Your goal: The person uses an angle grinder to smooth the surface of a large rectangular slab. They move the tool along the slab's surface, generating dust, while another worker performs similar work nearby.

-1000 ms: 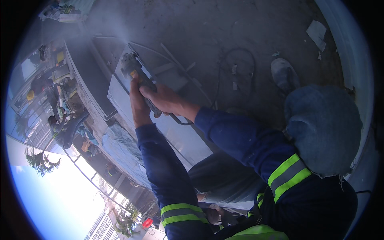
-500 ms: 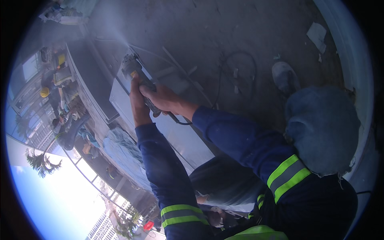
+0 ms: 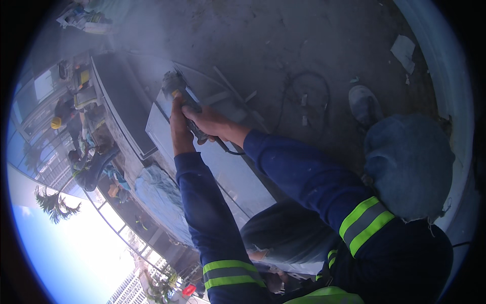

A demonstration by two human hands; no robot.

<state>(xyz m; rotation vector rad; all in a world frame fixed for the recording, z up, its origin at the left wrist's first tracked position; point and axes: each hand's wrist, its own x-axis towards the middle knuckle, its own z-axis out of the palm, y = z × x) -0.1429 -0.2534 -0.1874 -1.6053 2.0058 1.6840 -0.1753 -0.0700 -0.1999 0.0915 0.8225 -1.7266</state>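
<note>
Both my hands are closed round an angle grinder (image 3: 174, 85), whose head points away from me toward the upper left. My left hand (image 3: 180, 121) wraps the body just behind the head. Farther back, my right hand (image 3: 212, 123) grips the rear handle, where a dark cord (image 3: 230, 150) comes out. Beneath the tool lies a long pale flat panel (image 3: 240, 185). The grinder's head is over the panel's far end, near a narrow strip along its edge. Dust (image 3: 147, 61) hangs round the head and blurs the disc, so its contact with the panel cannot be made out.
Thin offcut strips (image 3: 228, 78) and a looped cord (image 3: 309, 76) lie on the dusty floor to the right. A dark panel (image 3: 119, 96) and blue sheeting (image 3: 159, 192) are at left. Beyond, several people work, one in a yellow helmet (image 3: 56, 122). My shoe (image 3: 364, 104) is at right.
The grinder and both hands have shifted slightly right in the picture, along with the surroundings. The narrow dust jet from the disc has become a wider, softer cloud. My grip is unchanged.
</note>
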